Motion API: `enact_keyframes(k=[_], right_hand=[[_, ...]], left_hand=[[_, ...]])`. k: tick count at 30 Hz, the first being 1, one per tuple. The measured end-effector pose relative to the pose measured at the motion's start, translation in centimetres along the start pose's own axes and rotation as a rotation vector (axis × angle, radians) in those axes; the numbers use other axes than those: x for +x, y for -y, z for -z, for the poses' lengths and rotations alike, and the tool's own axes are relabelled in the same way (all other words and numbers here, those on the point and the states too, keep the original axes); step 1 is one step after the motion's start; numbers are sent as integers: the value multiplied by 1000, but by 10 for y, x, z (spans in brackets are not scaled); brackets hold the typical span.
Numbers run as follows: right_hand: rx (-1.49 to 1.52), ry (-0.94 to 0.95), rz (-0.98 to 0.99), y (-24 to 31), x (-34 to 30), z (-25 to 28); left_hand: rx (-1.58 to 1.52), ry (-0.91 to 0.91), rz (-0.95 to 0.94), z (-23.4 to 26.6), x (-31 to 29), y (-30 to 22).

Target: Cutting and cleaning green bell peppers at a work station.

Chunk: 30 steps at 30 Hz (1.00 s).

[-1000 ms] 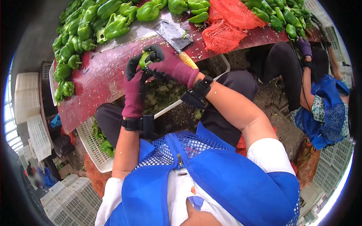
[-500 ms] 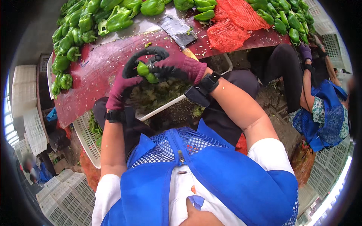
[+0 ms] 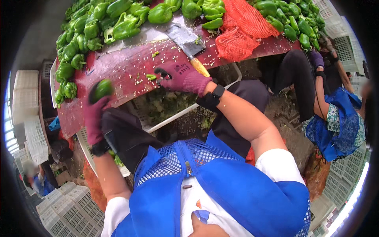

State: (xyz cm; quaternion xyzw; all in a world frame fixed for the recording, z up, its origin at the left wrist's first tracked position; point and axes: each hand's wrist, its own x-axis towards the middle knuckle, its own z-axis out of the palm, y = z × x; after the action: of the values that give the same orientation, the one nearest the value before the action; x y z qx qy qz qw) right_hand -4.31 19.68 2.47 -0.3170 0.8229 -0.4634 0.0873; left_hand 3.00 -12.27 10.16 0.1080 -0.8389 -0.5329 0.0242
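Observation:
My left hand (image 3: 94, 108), in a maroon glove with dark fingers and smeared by motion, holds a green bell pepper (image 3: 104, 88) over the table's left front edge. My right hand (image 3: 179, 78), in a matching glove, is above the near edge with its thumb and fingers bent but apart and nothing visible between them. Just off its fingertips is a small green pepper piece (image 3: 151, 77); whether it touches the table I cannot tell. Beyond the right hand lies a cleaver (image 3: 186, 39), its wooden handle (image 3: 199, 67) toward me.
Green peppers (image 3: 85, 29) are heaped along the red table (image 3: 118, 65), with another pile (image 3: 294, 19) at right. Red mesh netting (image 3: 241, 33) lies between them. Below the edge stands a white-rimmed bin (image 3: 173, 114) of green scraps. At right sits a co-worker in a blue vest (image 3: 335, 118).
My left hand has swung left and away from my right hand, carrying the pepper. The right hand has parted from the pepper, and a small green piece now shows beside its fingertips.

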Motion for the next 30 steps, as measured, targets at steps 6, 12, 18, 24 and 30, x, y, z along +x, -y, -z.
enact_keyframes(k=[6, 12, 18, 24, 30], right_hand=[[-111, -330, -211, -9, 12, 23], [308, -569, -456, -30, 16, 27], [1085, -1182, -320, -44, 17, 80], [1244, -1337, -251, -54, -6, 106], [1283, -1153, -412, -61, -23, 114]], left_hand=[[835, -115, 341, 140, -49, 97], [572, 33, -160, -2, 16, -33], [651, 217, -642, -242, 94, -113], [721, 234, -567, -357, 159, -93], [548, 80, -803, -320, 141, -83]])
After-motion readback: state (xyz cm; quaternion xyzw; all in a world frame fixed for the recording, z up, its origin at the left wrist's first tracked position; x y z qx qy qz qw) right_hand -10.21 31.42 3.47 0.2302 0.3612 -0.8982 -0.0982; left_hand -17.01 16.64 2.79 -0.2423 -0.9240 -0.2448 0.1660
